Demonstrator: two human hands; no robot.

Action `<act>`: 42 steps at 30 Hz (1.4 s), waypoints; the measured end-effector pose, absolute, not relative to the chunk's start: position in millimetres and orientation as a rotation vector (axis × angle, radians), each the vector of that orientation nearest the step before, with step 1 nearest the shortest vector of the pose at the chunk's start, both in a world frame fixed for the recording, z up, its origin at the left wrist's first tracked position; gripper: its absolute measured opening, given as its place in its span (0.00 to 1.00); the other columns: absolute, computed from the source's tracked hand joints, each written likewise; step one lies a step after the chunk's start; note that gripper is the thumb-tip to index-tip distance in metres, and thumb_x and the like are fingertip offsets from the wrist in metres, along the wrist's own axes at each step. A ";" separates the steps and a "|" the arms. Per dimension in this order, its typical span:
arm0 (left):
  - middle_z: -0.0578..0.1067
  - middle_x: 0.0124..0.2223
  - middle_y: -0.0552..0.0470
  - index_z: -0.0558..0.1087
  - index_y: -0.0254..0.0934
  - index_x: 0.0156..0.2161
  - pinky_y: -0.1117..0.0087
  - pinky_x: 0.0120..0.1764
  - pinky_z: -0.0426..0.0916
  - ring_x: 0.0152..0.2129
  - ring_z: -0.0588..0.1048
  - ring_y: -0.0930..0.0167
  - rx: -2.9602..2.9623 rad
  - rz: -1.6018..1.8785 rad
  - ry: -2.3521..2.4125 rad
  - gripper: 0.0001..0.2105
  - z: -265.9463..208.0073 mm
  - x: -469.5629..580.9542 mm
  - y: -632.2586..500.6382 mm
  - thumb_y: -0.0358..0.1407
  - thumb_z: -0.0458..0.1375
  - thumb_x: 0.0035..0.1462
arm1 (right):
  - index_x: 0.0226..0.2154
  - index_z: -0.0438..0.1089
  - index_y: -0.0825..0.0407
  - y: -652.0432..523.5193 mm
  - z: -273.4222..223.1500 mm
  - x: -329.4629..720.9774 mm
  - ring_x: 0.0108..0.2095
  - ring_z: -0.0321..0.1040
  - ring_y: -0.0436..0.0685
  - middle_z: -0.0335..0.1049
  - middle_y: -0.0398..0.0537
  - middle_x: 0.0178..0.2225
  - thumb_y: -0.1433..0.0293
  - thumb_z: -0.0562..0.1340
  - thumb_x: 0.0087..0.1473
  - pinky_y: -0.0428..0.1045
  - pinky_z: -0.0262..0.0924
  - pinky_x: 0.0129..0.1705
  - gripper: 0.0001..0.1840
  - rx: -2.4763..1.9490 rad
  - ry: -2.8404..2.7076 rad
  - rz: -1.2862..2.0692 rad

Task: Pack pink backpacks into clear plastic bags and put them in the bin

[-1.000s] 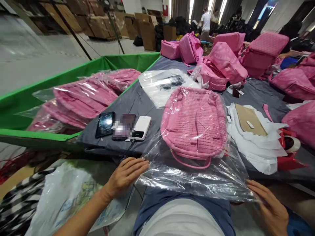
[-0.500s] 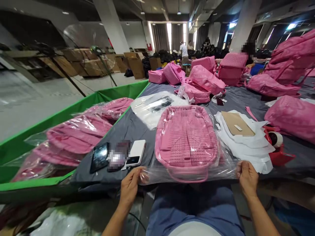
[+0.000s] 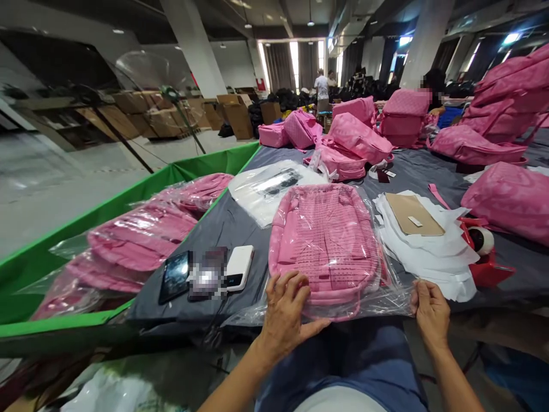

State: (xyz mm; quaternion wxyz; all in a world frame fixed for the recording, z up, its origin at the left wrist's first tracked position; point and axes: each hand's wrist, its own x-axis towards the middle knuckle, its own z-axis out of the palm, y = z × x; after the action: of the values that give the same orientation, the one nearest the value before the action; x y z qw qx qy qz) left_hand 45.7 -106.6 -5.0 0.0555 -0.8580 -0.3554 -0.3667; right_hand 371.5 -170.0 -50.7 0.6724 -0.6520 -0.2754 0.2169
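In front of me a pink backpack (image 3: pixel 326 246) lies flat inside a clear plastic bag (image 3: pixel 388 300) with printed lines on it. The bag's mouth faces me at the table edge, and the backpack's top loop is near it. My left hand (image 3: pixel 285 306) rests on the bag's lower left, fingers spread over the plastic and thumb stretched toward the loop. At the lower right, my right hand (image 3: pixel 431 312) pinches the corner of the plastic bag.
Left of the backpack lie a power bank (image 3: pixel 240 268) and a dark phone (image 3: pixel 175 276). White sheets with a cardboard piece (image 3: pixel 414 214) and a red tape dispenser (image 3: pixel 489 257) are at right. Bagged backpacks fill a green-edged bin (image 3: pixel 171 166). More pink backpacks (image 3: pixel 360 137) stand behind.
My left hand has let go of the bag's left corner and moved right onto the bag near the backpack's loop. The left corner now lies slack. My right hand keeps its pinch.
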 end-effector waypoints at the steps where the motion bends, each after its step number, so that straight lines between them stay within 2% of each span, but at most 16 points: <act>1: 0.76 0.50 0.42 0.73 0.39 0.42 0.51 0.61 0.53 0.53 0.70 0.55 -2.635 -1.095 -1.107 0.25 -3.8 46.7 -105.8 0.59 0.65 0.52 | 0.33 0.68 0.50 -170.1 -51.0 370.9 0.15 0.55 0.48 0.59 0.35 0.18 0.37 0.67 0.45 0.44 0.50 0.14 0.33 -1.467 -0.623 0.499; 3: 0.76 0.50 0.42 0.72 0.39 0.39 0.54 0.57 0.57 0.52 0.69 0.55 -2.705 -1.055 -1.148 0.23 -2.9 43.0 -103.7 0.57 0.66 0.52 | 0.33 0.68 0.50 -169.9 -50.7 369.1 0.15 0.55 0.48 0.59 0.35 0.18 0.37 0.67 0.45 0.44 0.50 0.14 0.34 -1.455 -0.622 0.515; 7: 0.78 0.45 0.47 0.74 0.41 0.37 0.56 0.54 0.58 0.48 0.70 0.61 -2.784 -1.054 -1.111 0.07 -2.8 31.0 -99.0 0.42 0.62 0.64 | 0.32 0.69 0.50 -168.4 -47.7 366.4 0.16 0.55 0.48 0.60 0.36 0.19 0.36 0.67 0.43 0.44 0.50 0.14 0.35 -1.442 -0.575 0.465; 10: 0.79 0.40 0.50 0.77 0.43 0.36 0.56 0.54 0.56 0.45 0.72 0.63 -2.753 -1.129 -1.033 0.08 1.2 29.5 -91.7 0.37 0.58 0.67 | 0.32 0.69 0.50 -169.0 -45.7 368.1 0.16 0.56 0.49 0.62 0.38 0.19 0.34 0.67 0.41 0.45 0.50 0.14 0.36 -1.488 -0.560 0.409; 14: 0.80 0.39 0.50 0.78 0.42 0.36 0.55 0.55 0.58 0.44 0.73 0.64 -2.928 -1.100 -1.091 0.13 10.8 36.2 -72.1 0.40 0.54 0.69 | 0.33 0.69 0.50 -169.7 -45.7 375.1 0.15 0.55 0.49 0.60 0.36 0.17 0.34 0.65 0.44 0.46 0.49 0.15 0.35 -1.533 -0.606 0.356; 19: 0.78 0.37 0.47 0.78 0.40 0.27 0.62 0.44 0.67 0.37 0.73 0.64 -3.290 -1.190 -1.478 0.19 10.9 41.5 -49.9 0.47 0.56 0.65 | 0.29 0.65 0.49 -162.3 -42.4 381.6 0.14 0.52 0.47 0.55 0.34 0.15 0.33 0.68 0.37 0.45 0.47 0.14 0.37 -1.553 -0.582 0.447; 26: 0.77 0.35 0.47 0.80 0.40 0.25 0.65 0.39 0.68 0.35 0.73 0.65 -3.488 -1.257 -1.604 0.19 9.6 40.4 -43.4 0.50 0.60 0.59 | 0.31 0.67 0.49 -159.2 -31.3 387.0 0.16 0.58 0.49 0.61 0.37 0.18 0.32 0.64 0.42 0.45 0.55 0.16 0.37 -1.685 -0.695 0.251; 32: 0.76 0.36 0.47 0.79 0.41 0.25 0.65 0.40 0.66 0.36 0.73 0.65 -3.489 -1.185 -1.586 0.19 8.3 43.5 -45.8 0.49 0.58 0.62 | 0.26 0.65 0.49 -143.2 -40.5 393.6 0.12 0.55 0.49 0.60 0.36 0.15 0.29 0.66 0.32 0.46 0.50 0.12 0.40 -1.701 -0.650 0.524; 34: 0.77 0.36 0.47 0.78 0.40 0.24 0.65 0.40 0.66 0.36 0.72 0.64 -3.487 -1.149 -1.574 0.20 9.9 44.0 -46.0 0.50 0.57 0.62 | 0.27 0.67 0.49 -147.4 -37.9 399.9 0.14 0.58 0.50 0.62 0.38 0.16 0.31 0.67 0.32 0.46 0.55 0.14 0.39 -1.691 -0.667 0.532; 37: 0.77 0.36 0.48 0.76 0.40 0.24 0.65 0.40 0.66 0.36 0.72 0.64 -3.464 -1.051 -1.612 0.21 14.4 44.9 -46.5 0.50 0.55 0.62 | 0.28 0.70 0.51 -170.2 -27.4 420.3 0.21 0.66 0.54 0.68 0.42 0.21 0.33 0.68 0.35 0.49 0.66 0.23 0.38 -1.736 -0.718 0.394; 42: 0.76 0.34 0.50 0.75 0.41 0.25 0.67 0.39 0.67 0.34 0.73 0.65 -3.473 -1.018 -1.574 0.23 10.8 42.1 -46.2 0.53 0.52 0.63 | 0.31 0.72 0.51 -220.4 -1.1 480.4 0.24 0.67 0.55 0.72 0.46 0.25 0.36 0.66 0.42 0.49 0.62 0.26 0.34 -1.905 -0.696 0.022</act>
State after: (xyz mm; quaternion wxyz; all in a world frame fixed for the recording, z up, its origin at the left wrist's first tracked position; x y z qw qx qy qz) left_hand 42.1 -46.2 10.8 -0.3917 -0.8097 -0.3669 -0.2373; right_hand 480.4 -220.4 -1.1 0.5284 -0.7974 -0.2913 0.0094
